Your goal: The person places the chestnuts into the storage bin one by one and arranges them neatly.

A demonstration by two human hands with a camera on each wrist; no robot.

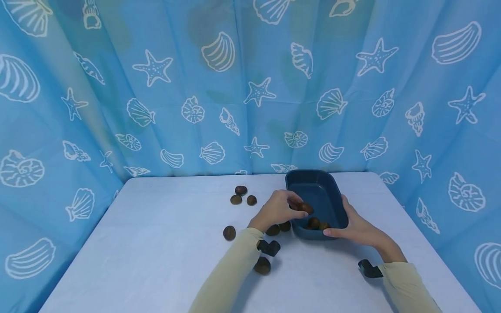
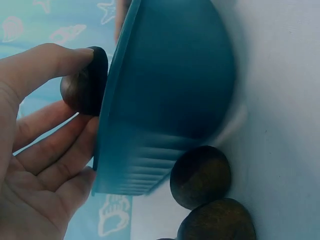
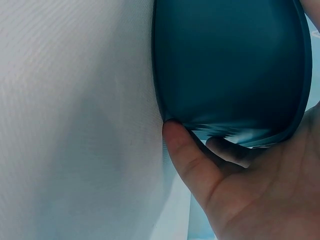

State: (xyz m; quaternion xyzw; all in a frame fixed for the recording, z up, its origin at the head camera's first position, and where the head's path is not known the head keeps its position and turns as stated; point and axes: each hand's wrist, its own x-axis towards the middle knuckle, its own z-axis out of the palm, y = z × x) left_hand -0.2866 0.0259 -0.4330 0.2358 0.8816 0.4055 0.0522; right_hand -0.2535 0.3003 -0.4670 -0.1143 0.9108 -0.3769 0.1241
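A dark brown stone [image 1: 305,208] is pinched between thumb and fingertips of the left hand [image 1: 278,210], held just over the left rim of the dark blue tray [image 1: 332,195]; in the left wrist view the same stone [image 2: 86,87] is seen pressed under the thumb, right against the tray's outer wall [image 2: 170,95]. The tray's near right corner is gripped by the right hand [image 1: 354,226], its thumb laid along the near edge and its fingers curled against the right wall (the right wrist view shows the thumb [image 3: 187,155] touching the tray's underside). Two more stones [image 1: 317,224] lie inside the tray at its 6 o'clock end.

On the white worktop [image 1: 156,243], two stones [image 1: 278,228] rest just beside the tray at its 8 o'clock. Three stones [image 1: 242,195] are grouped at the tray's 9 o'clock, well apart from it. One stone [image 1: 229,232] lies alone at 8 o'clock, and another [image 1: 262,265] sits near the left forearm.
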